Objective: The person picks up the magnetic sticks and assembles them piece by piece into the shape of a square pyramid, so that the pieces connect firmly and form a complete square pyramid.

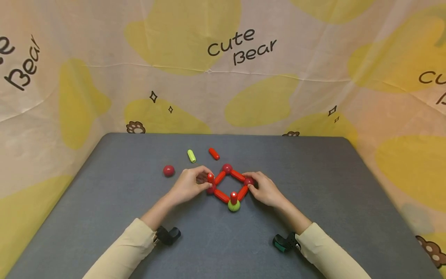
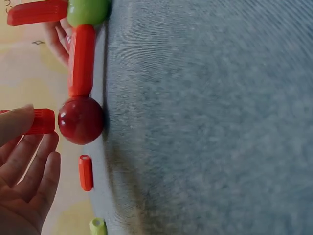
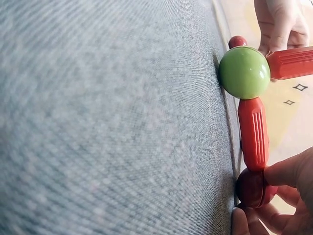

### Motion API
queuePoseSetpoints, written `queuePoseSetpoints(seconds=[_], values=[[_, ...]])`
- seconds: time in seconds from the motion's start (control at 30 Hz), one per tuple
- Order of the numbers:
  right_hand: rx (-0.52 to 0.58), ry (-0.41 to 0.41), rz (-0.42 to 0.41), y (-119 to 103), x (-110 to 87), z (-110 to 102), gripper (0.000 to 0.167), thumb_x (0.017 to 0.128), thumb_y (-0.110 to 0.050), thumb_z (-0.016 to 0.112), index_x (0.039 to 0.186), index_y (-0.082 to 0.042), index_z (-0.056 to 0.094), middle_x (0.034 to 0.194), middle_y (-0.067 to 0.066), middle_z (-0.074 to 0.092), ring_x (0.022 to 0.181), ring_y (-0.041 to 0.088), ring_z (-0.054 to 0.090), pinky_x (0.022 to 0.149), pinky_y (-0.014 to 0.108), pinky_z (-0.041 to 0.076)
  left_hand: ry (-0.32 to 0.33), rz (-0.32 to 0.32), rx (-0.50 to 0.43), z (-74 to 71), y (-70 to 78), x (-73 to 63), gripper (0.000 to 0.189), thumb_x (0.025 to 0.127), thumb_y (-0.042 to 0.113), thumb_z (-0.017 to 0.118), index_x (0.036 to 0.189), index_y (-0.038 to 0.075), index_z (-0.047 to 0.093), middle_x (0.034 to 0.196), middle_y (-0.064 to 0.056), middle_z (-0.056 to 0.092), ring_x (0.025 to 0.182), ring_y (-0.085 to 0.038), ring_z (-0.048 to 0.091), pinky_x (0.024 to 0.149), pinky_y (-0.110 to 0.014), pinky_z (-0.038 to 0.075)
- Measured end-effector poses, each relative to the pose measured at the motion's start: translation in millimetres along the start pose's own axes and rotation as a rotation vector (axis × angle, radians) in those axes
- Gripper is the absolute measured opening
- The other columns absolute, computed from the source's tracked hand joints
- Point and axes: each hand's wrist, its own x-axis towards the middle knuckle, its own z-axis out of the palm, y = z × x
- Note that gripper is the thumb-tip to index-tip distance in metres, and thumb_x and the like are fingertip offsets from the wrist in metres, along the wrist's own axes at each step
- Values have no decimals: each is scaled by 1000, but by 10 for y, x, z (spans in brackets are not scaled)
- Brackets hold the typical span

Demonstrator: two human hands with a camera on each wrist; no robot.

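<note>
A square of red rods and balls lies on the table, with red balls at its far [image 1: 227,168], left [image 1: 210,190] and right [image 1: 249,181] corners and a green ball [image 1: 234,206] at the near one. From the green ball a red rod [image 1: 234,197] stands upright. My left hand [image 1: 188,184] pinches another upright red rod [image 2: 44,121] between thumb and fingers. Its lower end is just above the left red ball, with a thin gap in the left wrist view. Thumb and fingers of my right hand [image 1: 266,190] grip the right corner ball [image 3: 255,188].
Beyond the left hand lie a loose red ball [image 1: 168,171], a yellow-green rod [image 1: 191,155] and a loose red rod [image 1: 214,154] on the grey table [image 1: 313,166]. A patterned cloth [image 1: 195,89] hangs behind the table and along both sides.
</note>
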Motion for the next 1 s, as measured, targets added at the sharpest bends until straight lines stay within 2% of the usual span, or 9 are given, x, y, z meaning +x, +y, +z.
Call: queuePoseSetpoints(seconds=[0.33,0.5,0.6,0.83,1.0], values=[[4,5,-1,9,-2,7,34,84,-4,60,117,-9,61,104,11,61,90,22,55,79,40,45,-13,-20,-9,15,-15,-16,19,76,6,72,92,12,64,79,2,64,72,-8,61,67,-24,50],[12,-3,7,17,1,-4,34,84,-5,60,118,-9,61,105,12,61,91,23,55,80,42,46,-71,-32,21,23,-48,-9,22,75,8,73,95,12,64,84,0,66,75,-9,63,70,-27,52],[14,-16,7,23,7,-18,34,84,-6,60,118,-10,60,107,12,60,92,23,55,81,42,46,-103,-6,61,39,-93,-6,24,75,10,74,97,11,65,89,0,66,79,-11,65,72,-29,52],[20,-8,36,53,58,-28,33,83,-7,62,116,-9,62,100,10,59,86,21,53,74,36,44,-105,68,131,60,-91,-26,19,73,11,76,89,11,66,86,3,63,77,-11,64,68,-26,50],[30,6,52,78,126,-26,33,83,-8,62,115,-7,61,93,8,59,80,19,52,69,31,41,-108,90,117,84,-78,-65,18,71,11,77,85,12,66,84,4,62,74,-11,65,66,-26,51]])
